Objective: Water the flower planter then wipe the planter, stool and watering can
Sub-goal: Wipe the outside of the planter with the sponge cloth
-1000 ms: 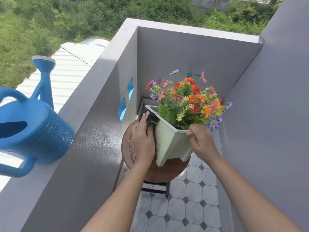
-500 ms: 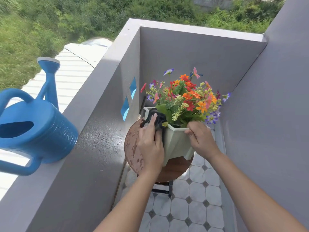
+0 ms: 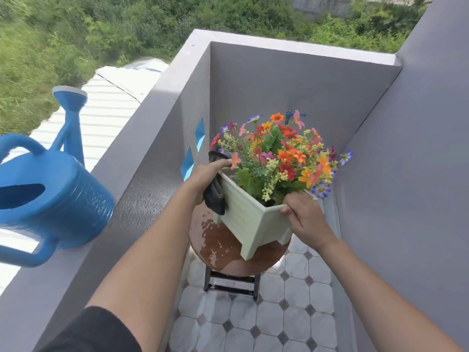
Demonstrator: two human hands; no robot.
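Observation:
A pale green planter (image 3: 250, 219) full of bright flowers (image 3: 281, 158) stands tilted on a round brown stool (image 3: 223, 250). My left hand (image 3: 206, 177) holds a dark cloth (image 3: 215, 196) against the planter's left side, fingers hooked over its far rim. My right hand (image 3: 303, 215) grips the rim at the near right corner. A blue watering can (image 3: 48, 196) sits on top of the grey balcony wall at the left, spout pointing away.
Grey walls (image 3: 279, 80) box in a narrow balcony corner with a tiled floor (image 3: 266, 321). A blue tap (image 3: 289, 116) sticks out of the far wall behind the flowers. The stool's top is patchy with worn or wet marks. Beyond the wall lie a corrugated roof and greenery.
My left hand has slid the cloth up and along the planter's left side to its far rim. The planter has turned and tilted in my right hand's grip.

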